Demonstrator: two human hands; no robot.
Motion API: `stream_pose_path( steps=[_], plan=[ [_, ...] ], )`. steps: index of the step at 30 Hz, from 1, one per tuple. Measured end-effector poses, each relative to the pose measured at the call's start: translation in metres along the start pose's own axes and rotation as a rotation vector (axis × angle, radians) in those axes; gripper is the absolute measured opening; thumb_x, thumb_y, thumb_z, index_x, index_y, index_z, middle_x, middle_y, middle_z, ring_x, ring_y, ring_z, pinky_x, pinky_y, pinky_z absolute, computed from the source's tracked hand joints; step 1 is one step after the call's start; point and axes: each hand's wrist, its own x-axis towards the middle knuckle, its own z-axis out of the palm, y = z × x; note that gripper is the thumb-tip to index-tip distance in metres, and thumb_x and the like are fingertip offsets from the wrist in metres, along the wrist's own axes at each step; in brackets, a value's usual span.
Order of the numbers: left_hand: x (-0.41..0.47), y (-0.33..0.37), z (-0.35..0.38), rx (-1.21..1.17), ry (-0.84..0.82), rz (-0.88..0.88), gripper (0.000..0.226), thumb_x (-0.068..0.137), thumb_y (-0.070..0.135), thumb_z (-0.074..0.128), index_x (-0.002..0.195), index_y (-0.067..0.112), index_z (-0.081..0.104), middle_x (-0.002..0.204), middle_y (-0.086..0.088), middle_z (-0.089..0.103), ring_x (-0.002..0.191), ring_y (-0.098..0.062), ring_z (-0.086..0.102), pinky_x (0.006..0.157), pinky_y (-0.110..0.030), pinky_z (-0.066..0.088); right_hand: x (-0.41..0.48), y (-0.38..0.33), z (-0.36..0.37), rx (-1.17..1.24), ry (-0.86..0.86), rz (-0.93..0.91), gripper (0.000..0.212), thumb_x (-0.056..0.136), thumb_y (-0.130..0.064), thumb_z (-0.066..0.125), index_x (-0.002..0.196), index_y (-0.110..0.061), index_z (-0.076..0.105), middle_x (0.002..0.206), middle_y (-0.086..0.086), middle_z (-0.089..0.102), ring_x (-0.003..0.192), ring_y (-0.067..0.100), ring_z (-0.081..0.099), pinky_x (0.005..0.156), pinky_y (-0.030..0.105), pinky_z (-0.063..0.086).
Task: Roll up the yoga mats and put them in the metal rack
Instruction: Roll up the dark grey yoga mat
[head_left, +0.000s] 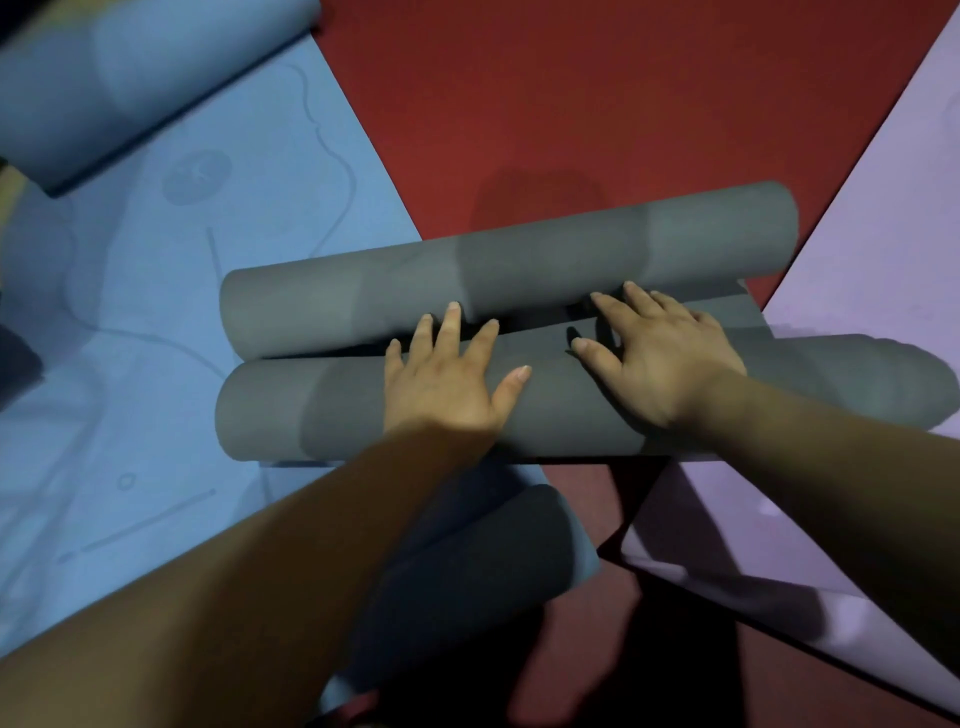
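Observation:
A grey yoga mat (311, 410) lies across the middle of the view, curled into two rolls that meet side by side: a near roll and a far roll (519, 260). My left hand (452, 379) presses flat on the near roll with straight, spread fingers. My right hand (665, 353) rests on the same roll, fingertips reaching the seam between the two rolls. A blue mat (156, 338) lies unrolled at left and a lilac mat (883, 208) at right. The metal rack is not in view.
Red floor (519, 104) shows between the mats. The blue mat's far end (130, 88) curls up into a roll at the top left. A dark rolled shape (493, 561) lies close to me below the grey mat.

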Motion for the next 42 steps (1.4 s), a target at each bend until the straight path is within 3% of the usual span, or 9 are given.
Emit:
stream_pose_path(
  steps=[6,13,20,23,27,31,36,42],
  plan=[
    [0.013,-0.003,-0.004,-0.006,-0.022,0.007,0.078,0.09,0.078,0.012,0.157,0.041,0.02,0.17,-0.008,0.008,0.155,-0.031,0.009,0.122,-0.057,0.013,0.003,0.0,-0.006,-0.005,-0.008,-0.044,0.077,0.093,-0.077,0.014,0.157,-0.036,0.028,0.169,0.004,0.019,0.154,0.025,0.021,0.121,0.053,0.019],
    [0.031,-0.005,-0.009,-0.02,-0.056,0.0,0.078,0.09,0.08,0.015,0.157,0.042,0.018,0.17,-0.01,0.002,0.155,-0.03,0.008,0.122,-0.056,0.012,-0.014,0.001,-0.01,-0.092,-0.048,-0.151,0.088,0.082,-0.084,0.003,0.154,-0.04,0.029,0.17,0.002,0.012,0.155,0.024,0.017,0.121,0.055,0.02],
    [0.04,-0.008,-0.014,-0.068,-0.083,0.025,0.082,0.087,0.084,0.018,0.156,0.04,0.02,0.169,-0.011,-0.003,0.155,-0.031,0.006,0.123,-0.056,0.012,-0.017,0.007,-0.018,-0.161,-0.175,-0.209,0.121,0.055,-0.1,0.041,0.156,-0.046,0.001,0.17,0.001,-0.009,0.156,0.029,0.004,0.12,0.061,0.017],
    [0.041,-0.013,-0.018,-0.103,-0.105,0.103,0.095,0.072,0.094,0.026,0.15,0.04,0.024,0.169,-0.013,-0.007,0.153,-0.035,0.011,0.121,-0.058,0.017,-0.013,0.006,-0.021,-0.165,-0.198,-0.204,0.129,0.054,-0.093,0.063,0.156,-0.044,0.002,0.17,0.002,-0.012,0.157,0.03,0.001,0.12,0.063,0.017],
    [0.043,-0.025,-0.03,-0.042,-0.23,0.252,0.107,0.053,0.1,0.047,0.141,0.042,0.032,0.167,-0.01,-0.019,0.152,-0.043,0.009,0.121,-0.061,0.015,-0.009,0.003,-0.024,-0.156,-0.213,-0.189,0.13,0.051,-0.09,0.069,0.156,-0.037,0.013,0.17,0.002,-0.01,0.157,0.031,0.0,0.119,0.067,0.017],
    [0.043,-0.028,-0.033,0.047,-0.261,0.323,0.112,0.05,0.093,0.065,0.145,0.044,0.031,0.164,-0.008,-0.027,0.15,-0.052,0.003,0.122,-0.062,0.009,-0.012,0.002,-0.026,-0.147,-0.193,-0.219,0.122,0.053,-0.09,0.066,0.154,-0.037,0.022,0.171,0.0,-0.005,0.156,0.03,0.012,0.117,0.068,0.02],
    [0.036,-0.026,-0.034,0.021,-0.213,0.307,0.108,0.051,0.09,0.067,0.146,0.048,0.034,0.165,-0.008,-0.026,0.15,-0.052,0.001,0.123,-0.06,0.003,-0.018,-0.003,-0.032,-0.123,-0.142,-0.251,0.114,0.052,-0.087,0.07,0.148,-0.035,0.039,0.169,-0.005,-0.013,0.134,0.031,0.05,0.109,0.059,0.037],
    [0.013,-0.021,-0.05,-0.014,-0.247,0.304,0.109,0.044,0.093,0.058,0.143,0.051,0.038,0.165,-0.006,-0.025,0.151,-0.049,-0.001,0.124,-0.057,-0.001,-0.052,-0.006,-0.051,-0.063,-0.147,-0.266,0.11,0.053,-0.084,0.074,0.147,-0.036,0.043,0.17,-0.006,-0.006,0.128,0.031,0.054,0.102,0.048,0.045]
  ],
)
